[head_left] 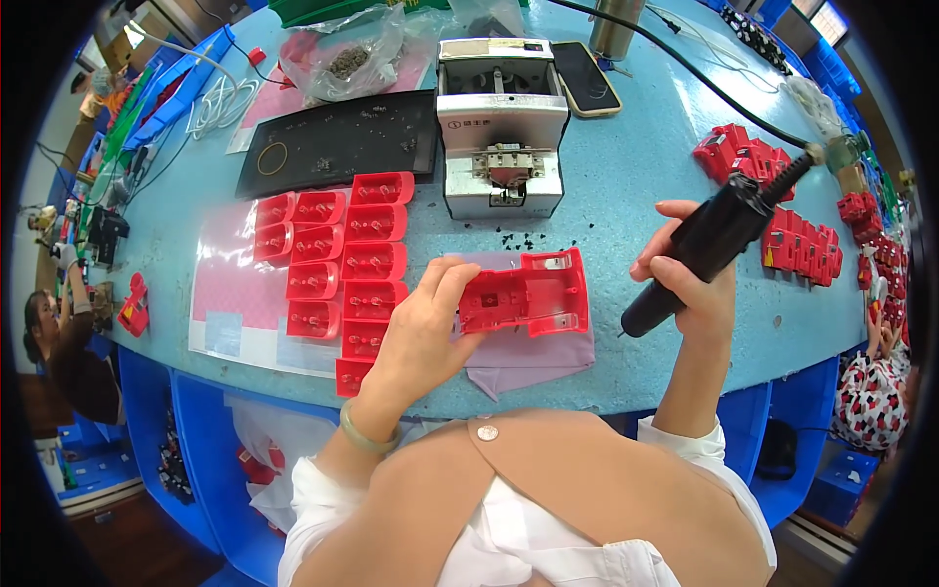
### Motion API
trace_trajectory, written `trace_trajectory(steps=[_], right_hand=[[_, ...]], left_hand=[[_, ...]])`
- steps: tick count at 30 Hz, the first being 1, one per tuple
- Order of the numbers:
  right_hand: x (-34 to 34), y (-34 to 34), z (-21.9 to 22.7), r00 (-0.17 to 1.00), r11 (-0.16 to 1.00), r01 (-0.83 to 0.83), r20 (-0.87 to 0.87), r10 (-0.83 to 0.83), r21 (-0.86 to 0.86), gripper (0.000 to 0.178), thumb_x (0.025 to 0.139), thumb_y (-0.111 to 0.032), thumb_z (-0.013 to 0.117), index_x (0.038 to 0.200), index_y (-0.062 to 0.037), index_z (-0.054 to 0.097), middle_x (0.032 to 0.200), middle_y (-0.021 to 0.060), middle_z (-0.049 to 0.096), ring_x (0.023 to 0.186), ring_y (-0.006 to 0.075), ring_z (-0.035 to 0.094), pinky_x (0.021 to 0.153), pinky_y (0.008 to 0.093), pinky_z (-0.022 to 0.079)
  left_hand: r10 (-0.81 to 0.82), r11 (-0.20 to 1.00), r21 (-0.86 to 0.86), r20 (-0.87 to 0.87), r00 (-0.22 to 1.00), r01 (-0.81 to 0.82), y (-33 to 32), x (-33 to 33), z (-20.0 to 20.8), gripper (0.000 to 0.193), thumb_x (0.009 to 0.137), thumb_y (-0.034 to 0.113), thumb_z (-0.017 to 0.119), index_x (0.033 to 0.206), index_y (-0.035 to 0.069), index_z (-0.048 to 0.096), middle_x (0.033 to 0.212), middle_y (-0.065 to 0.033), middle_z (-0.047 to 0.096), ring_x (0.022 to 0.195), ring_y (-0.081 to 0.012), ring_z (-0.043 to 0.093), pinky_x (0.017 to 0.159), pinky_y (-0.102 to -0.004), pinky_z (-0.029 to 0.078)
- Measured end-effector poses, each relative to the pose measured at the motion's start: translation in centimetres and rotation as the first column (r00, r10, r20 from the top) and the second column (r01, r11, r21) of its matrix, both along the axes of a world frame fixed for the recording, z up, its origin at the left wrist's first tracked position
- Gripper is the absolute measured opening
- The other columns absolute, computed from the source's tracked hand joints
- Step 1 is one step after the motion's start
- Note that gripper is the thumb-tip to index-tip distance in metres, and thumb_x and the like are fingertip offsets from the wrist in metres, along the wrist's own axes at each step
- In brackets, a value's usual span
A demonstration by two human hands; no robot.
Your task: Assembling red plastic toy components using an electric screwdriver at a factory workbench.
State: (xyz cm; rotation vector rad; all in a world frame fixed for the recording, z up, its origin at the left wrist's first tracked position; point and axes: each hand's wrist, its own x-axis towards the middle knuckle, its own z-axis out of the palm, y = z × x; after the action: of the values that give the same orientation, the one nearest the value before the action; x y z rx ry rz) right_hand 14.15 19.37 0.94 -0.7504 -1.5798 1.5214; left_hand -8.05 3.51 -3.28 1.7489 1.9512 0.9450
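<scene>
My left hand (426, 328) is closed on the left end of an open red plastic housing (528, 296), which lies hollow side up on a folded lilac cloth (533, 365). Metal pieces show at the housing's right corners. In my right hand (699, 284) is a black electric screwdriver (706, 238), tilted with its tip down and left, apart from the housing. A cord runs from its upper end. Beyond the housing stands a white and black screw feeder (502, 127), with small dark screws (518, 241) scattered before it.
Several red shells (376, 260) stand in rows at left on a pink-patterned sheet (220, 284). Red assembled parts (800, 247) sit at right. A black tray (337, 145), a bag of screws (349, 61) and a phone (585, 78) lie farther back. Other people work at both sides.
</scene>
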Motion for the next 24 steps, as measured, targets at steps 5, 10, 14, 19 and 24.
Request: trace_trajectory(steps=[5, 10, 14, 19, 24], right_hand=[[-0.8, 1.0, 1.8, 0.942, 0.982, 0.083, -0.336, -0.021, 0.169, 0.045, 0.076, -0.004, 0.059, 0.119, 0.0026, 0.046, 0.070, 0.0099, 0.056, 0.061, 0.0183, 0.058, 0.062, 0.0304, 0.050], [-5.9, 1.9, 3.5, 0.771, 0.967, 0.085, -0.630, 0.088, 0.239, 0.038, 0.081, -0.002, 0.056, 0.117, 0.0036, 0.045, 0.066, 0.0088, 0.053, 0.057, 0.0176, 0.056, 0.062, 0.0326, 0.051], [-11.8, 2.2, 3.0, 0.809, 0.936, 0.163, -0.585, 0.054, 0.312, 0.036, 0.080, 0.000, 0.059, 0.114, 0.0039, 0.047, 0.065, 0.0073, 0.054, 0.054, 0.0160, 0.055, 0.058, 0.0299, 0.050], [-15.1, 2.5, 2.4, 0.957, 0.927, 0.010, -0.273, 0.101, 0.376, 0.029, 0.077, 0.005, 0.060, 0.104, 0.0038, 0.050, 0.066, 0.0060, 0.056, 0.053, 0.0152, 0.056, 0.053, 0.0279, 0.048], [-14.7, 1.1, 3.2, 0.938, 0.950, -0.102, -0.289, 0.191, 0.296, 0.023, 0.076, 0.006, 0.060, 0.098, 0.0031, 0.052, 0.065, 0.0057, 0.056, 0.052, 0.0142, 0.056, 0.053, 0.0281, 0.049]], left_hand=[[-0.019, 0.998, 0.067, 0.141, 0.990, 0.010, -0.2, -0.3, -1.1, 0.064, 0.059, -0.002, 0.075, 0.116, 0.004, 0.045, 0.108, -0.0157, 0.050, 0.096, -0.0325, 0.057, 0.082, -0.0346, 0.050], [-0.015, 0.998, 0.070, 0.159, 0.987, 0.004, -1.1, 0.8, -0.7, 0.065, 0.059, -0.002, 0.074, 0.117, 0.005, 0.044, 0.109, -0.0161, 0.049, 0.096, -0.0334, 0.056, 0.081, -0.0357, 0.049], [0.010, 0.995, 0.097, 0.078, 0.997, -0.018, -1.2, 1.2, -0.7, 0.065, 0.060, 0.003, 0.075, 0.117, 0.006, 0.044, 0.110, -0.0151, 0.048, 0.091, -0.0339, 0.057, 0.075, -0.0394, 0.050], [0.037, 0.996, 0.077, 0.042, 0.998, -0.040, -1.6, 0.7, -0.9, 0.066, 0.060, 0.006, 0.076, 0.118, 0.007, 0.044, 0.109, -0.0140, 0.048, 0.085, -0.0331, 0.057, 0.070, -0.0406, 0.049], [0.064, 0.994, 0.084, 0.022, 0.998, -0.066, -2.0, 0.1, -1.4, 0.066, 0.060, 0.007, 0.076, 0.118, 0.007, 0.045, 0.108, -0.0133, 0.049, 0.084, -0.0318, 0.057, 0.070, -0.0403, 0.048]])
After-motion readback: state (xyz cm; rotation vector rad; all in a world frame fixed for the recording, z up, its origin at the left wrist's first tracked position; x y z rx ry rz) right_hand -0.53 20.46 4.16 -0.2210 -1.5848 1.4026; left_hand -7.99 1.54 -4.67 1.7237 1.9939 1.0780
